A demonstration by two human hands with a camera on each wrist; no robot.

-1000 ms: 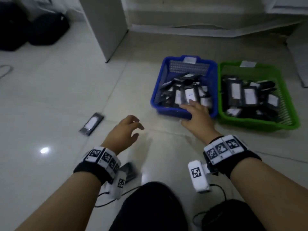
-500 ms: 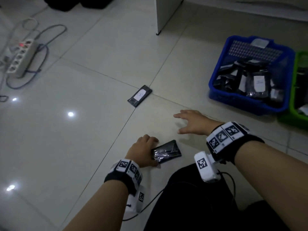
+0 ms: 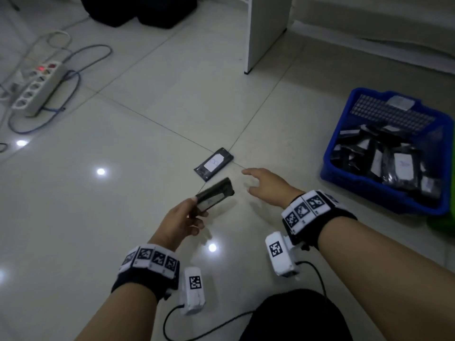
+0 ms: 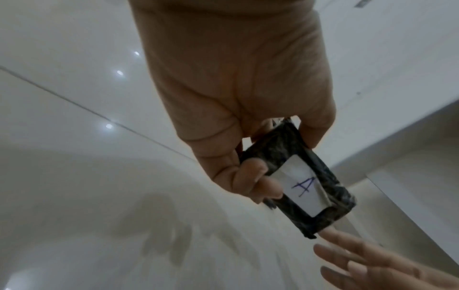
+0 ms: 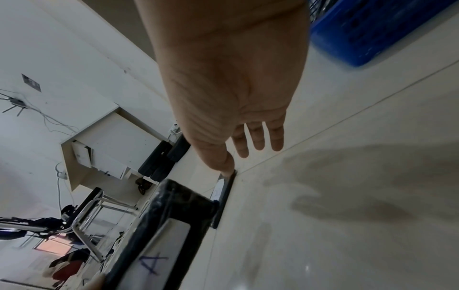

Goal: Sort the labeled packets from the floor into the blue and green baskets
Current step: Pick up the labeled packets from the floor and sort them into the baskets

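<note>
Sorting midway: our left hand (image 3: 181,221) pinches black plastic packet labeled A (image 4: 301,184); right hand (image 3: 267,185) spread, reaching far packet on floor (image 3: 213,163). Next, we grab it.

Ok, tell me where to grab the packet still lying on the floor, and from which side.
The floor packet lies flat and label-up, so probably come from above and pinch across its two long edges near the middle. The open right hand is just beside it; the left hand already holds the A packet.

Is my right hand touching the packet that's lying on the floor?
Apart. The head view shows bare floor between the right hand and the floor packet.
</note>
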